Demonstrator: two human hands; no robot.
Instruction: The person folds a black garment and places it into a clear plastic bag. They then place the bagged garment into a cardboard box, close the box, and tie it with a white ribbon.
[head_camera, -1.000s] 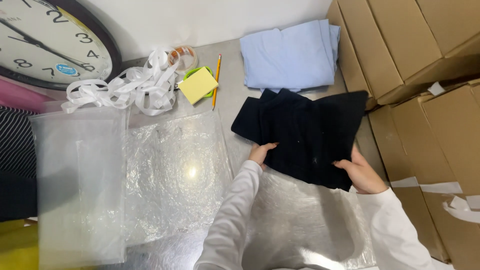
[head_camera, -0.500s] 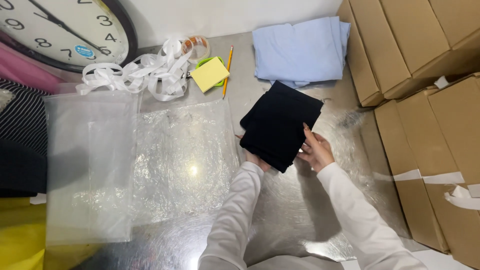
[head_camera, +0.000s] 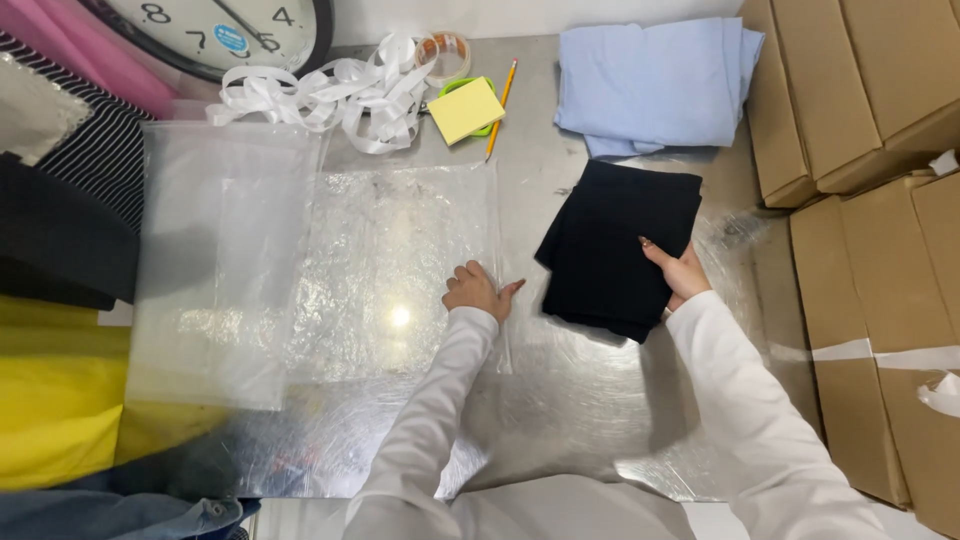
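Note:
A folded black cloth (head_camera: 615, 240) lies on the shiny metal table (head_camera: 590, 400). My right hand (head_camera: 678, 272) rests on the cloth's right edge and grips it. My left hand (head_camera: 478, 290) presses flat, fingers apart, on the right edge of a clear plastic bag (head_camera: 400, 270) that lies spread on the table, just left of the cloth. Both arms wear white sleeves.
A frosted plastic bag (head_camera: 215, 260) lies at the left. Behind are a folded light-blue cloth (head_camera: 655, 85), yellow sticky notes (head_camera: 466, 108), a pencil (head_camera: 500, 108), white ribbon (head_camera: 330, 95), tape and a wall clock (head_camera: 225, 30). Cardboard boxes (head_camera: 880, 200) line the right; coloured fabrics (head_camera: 50, 380) pile up at the left.
The black cloth went from spread out to folded into a compact rectangle. My left hand left the cloth and moved left onto the clear plastic bag; my right hand stays on the cloth.

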